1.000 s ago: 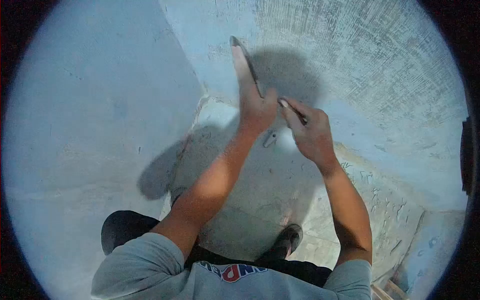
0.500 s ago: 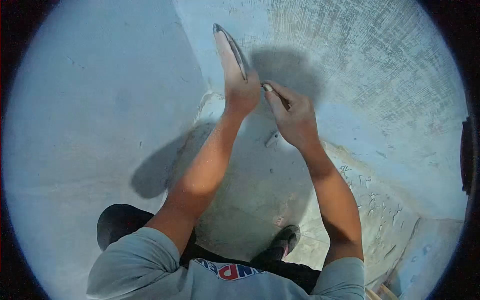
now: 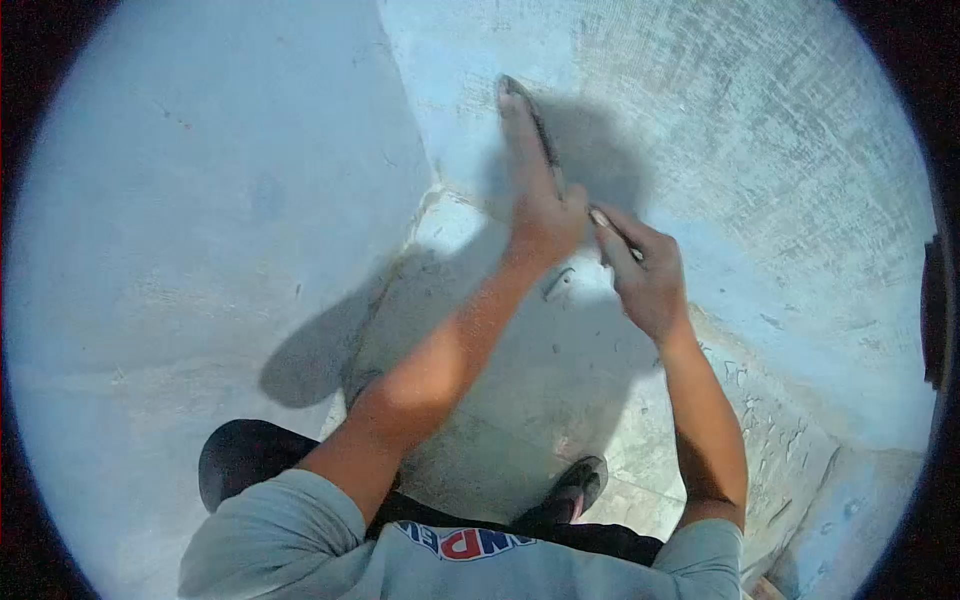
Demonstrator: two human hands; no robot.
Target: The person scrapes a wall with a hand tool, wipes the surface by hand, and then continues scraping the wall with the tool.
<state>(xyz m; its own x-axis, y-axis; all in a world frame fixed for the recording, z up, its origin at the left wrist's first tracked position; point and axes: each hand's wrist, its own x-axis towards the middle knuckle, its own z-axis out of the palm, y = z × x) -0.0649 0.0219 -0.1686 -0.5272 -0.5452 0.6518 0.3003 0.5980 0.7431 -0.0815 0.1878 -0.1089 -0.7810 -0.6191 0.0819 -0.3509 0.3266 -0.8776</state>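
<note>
My left hand (image 3: 545, 205) lies along the back of a dark, narrow trowel-like tool (image 3: 545, 135), its fingers stretched up toward the tip and the thumb near the tool's lower end. Below and to the right, my right hand (image 3: 650, 275) is wrapped round the tool's thin handle (image 3: 625, 240), with the thumb on top. The tool is seen edge-on against the textured wall (image 3: 720, 120), and its face is hidden. A dark shadow falls on the wall just right of it.
A smooth bluish wall (image 3: 220, 220) fills the left side and meets the textured wall at a corner. A small pale scrap (image 3: 560, 284) lies on the floor (image 3: 500, 350). Flaking material (image 3: 760, 410) shows at the lower right. My shod foot (image 3: 585, 485) is below.
Both hands have moved right and slightly down together with the tool. The view has shifted a little. My grip looks the same.
</note>
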